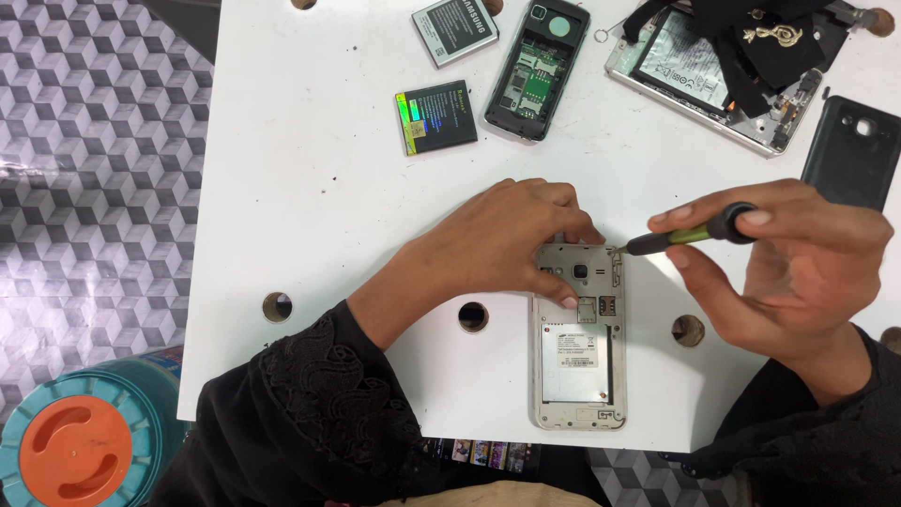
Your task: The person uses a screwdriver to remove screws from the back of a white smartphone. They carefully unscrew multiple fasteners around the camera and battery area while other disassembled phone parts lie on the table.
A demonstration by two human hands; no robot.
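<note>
An opened phone [579, 357] with its back cover and battery removed lies face down on the white table [310, 188]. My left hand [497, 239] presses on its top end, fingers spread over the camera area. In my right hand [798, 272] is a small green-and-black screwdriver [690, 233], whose tip touches the phone's top right corner.
At the back lie two loose batteries [437, 116] [455, 30], another opened dark phone [537, 68], a dismantled phone frame [713, 80] under black cloth, and a black back cover [852, 150]. The table has round holes [473, 316]. A teal and orange tub [80, 441] stands on the floor.
</note>
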